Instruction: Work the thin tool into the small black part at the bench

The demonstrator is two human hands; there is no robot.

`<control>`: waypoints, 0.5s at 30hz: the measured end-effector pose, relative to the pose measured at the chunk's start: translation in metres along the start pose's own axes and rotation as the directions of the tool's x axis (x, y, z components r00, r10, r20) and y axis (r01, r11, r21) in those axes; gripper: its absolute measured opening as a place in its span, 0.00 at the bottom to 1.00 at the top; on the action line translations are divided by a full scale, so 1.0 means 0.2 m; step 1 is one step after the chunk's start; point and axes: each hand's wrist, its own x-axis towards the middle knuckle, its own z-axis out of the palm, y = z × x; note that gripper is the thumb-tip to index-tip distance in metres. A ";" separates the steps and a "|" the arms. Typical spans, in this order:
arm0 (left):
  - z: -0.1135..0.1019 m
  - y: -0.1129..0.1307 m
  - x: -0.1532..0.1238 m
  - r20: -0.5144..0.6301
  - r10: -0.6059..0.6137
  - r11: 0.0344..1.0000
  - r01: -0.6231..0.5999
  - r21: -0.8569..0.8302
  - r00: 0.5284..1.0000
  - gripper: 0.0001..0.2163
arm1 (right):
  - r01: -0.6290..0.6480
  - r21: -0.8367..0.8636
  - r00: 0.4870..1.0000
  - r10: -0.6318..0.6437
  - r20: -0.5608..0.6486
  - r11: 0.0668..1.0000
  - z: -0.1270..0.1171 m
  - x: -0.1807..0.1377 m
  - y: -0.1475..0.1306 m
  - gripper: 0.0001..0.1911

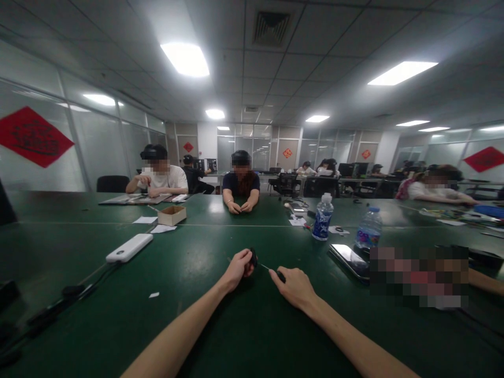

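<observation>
Left hand [239,269] clamped on small black round object [253,257]; right hand [296,286] pinched around thin tool [276,272], tip just beside object, over green table [189,320].

On the dark green table [220,325]: white power bank [129,248] at left, open cardboard box [172,214] beyond it beside 2 paper slips [145,220], 2 water bottles [323,216] right of centre, phone [348,256] flat near the nearer one.

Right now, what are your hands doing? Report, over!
Left hand gripping small black round part. Right hand pinching thin black-handled tool, tip toward the part. Phone and water bottle off right, apart from hands.
</observation>
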 end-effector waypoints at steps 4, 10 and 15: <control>0.00 -0.01 0.00 0.010 0.004 1.000 -0.004 0.010 1.000 0.18 | 0.002 -0.076 1.000 -0.002 -0.005 0.997 0.00 0.00 -0.02 0.24; 0.02 0.03 -0.02 0.060 0.039 0.998 -0.041 0.042 0.997 0.17 | 0.010 -0.084 1.000 -0.011 -0.008 0.996 0.01 0.00 -0.01 0.24; 0.04 0.08 -0.06 0.078 0.024 0.990 -0.035 0.134 0.997 0.17 | 0.005 -0.051 0.999 -0.006 -0.033 0.999 0.02 0.00 0.00 0.24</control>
